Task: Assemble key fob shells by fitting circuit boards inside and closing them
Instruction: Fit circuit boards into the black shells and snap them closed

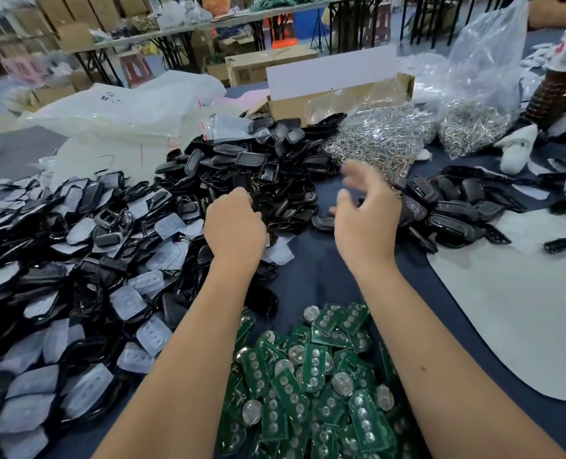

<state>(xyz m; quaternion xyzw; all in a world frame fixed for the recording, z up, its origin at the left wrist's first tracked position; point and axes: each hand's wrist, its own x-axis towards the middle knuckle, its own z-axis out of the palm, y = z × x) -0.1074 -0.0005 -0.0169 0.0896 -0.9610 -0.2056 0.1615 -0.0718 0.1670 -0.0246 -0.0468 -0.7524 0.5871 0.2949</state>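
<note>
head view: left hand [233, 223] reached into black shells [268, 167], its fingers curled and hidden, grasp unclear; right hand [367, 213] hovered spread, empty; circuit boards [308, 376] heaped near for quick picking.

Dark blue table [311, 279], black shell heaps [258, 167], green circuit boards [311, 369], grey mat [506, 309]

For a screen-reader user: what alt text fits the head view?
Two bare hands reach over a dark table: the left hand into a pile of black key fob shells, the right hand blurred, fingers spread above it. Green circuit boards lie heaped between the forearms.
</note>
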